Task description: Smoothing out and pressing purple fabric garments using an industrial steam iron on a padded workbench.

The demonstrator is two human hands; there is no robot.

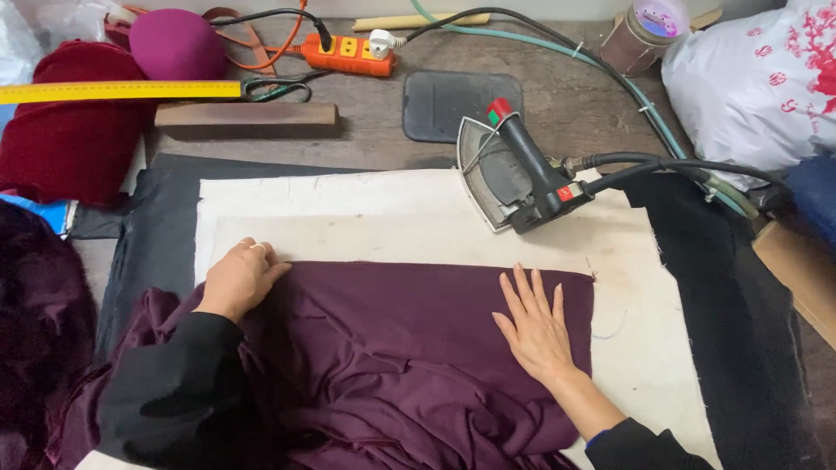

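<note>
A dark purple cloth (409, 322) lies spread over a cream pressing pad (418, 218), its far edge straight, its near part bunched in folds. My left hand (239, 278) rests at the cloth's upper left corner, fingers curled loosely on the edge. My right hand (533, 324) lies flat on the cloth near its right edge, fingers spread. A black-handled steam iron (514, 174) stands tipped on its side at the pad's far right, apart from both hands.
A black sheet (740, 313) lies under the pad. Behind it: a dark rubber mat (457, 100), a wooden block (248, 117), a yellow ruler (117, 90), an orange power strip (348, 52), hoses and cables (644, 109), a white bag (758, 83). Red and magenta fabrics (74, 130) sit left.
</note>
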